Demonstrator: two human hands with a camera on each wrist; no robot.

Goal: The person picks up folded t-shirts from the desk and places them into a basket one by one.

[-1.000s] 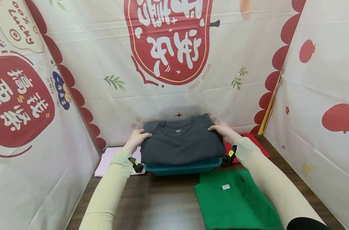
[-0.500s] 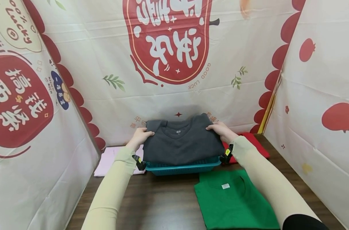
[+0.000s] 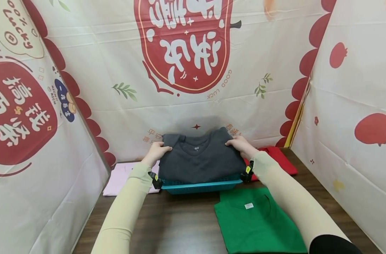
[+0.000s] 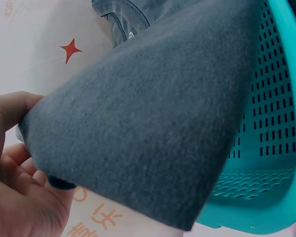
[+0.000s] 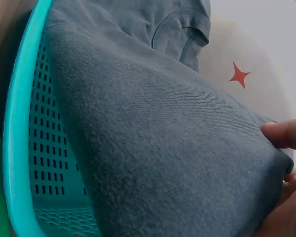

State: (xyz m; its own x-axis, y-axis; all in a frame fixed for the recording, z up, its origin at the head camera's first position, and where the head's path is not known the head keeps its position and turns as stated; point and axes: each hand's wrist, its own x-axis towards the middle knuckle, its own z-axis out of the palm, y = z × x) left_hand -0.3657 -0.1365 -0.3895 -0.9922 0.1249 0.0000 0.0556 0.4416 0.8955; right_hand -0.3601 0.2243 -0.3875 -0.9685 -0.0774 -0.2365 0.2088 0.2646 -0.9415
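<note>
A folded dark grey shirt (image 3: 200, 162) is held up over a teal plastic basket (image 3: 200, 187), its neckline toward the back wall. My left hand (image 3: 157, 151) pinches the shirt's upper left corner, thumb in front and fingers behind. At the upper right corner my right hand (image 3: 240, 145) grips the cloth the same way. In the left wrist view the shirt (image 4: 138, 113) slopes across the basket's perforated wall (image 4: 276, 108). The right wrist view shows the shirt's lower edge hanging inside the basket rim (image 5: 15, 148).
A folded green shirt (image 3: 256, 222) lies on the dark wooden table (image 3: 174, 225) at front right. Behind my right arm is a folded red garment (image 3: 280, 160). Folded pale pink cloth (image 3: 118, 178) lies left of the basket. Printed fabric walls (image 3: 193, 109) enclose the back and sides.
The grey shirt has sunk slightly toward the basket. Both hands have come a little closer together, still holding its corners.
</note>
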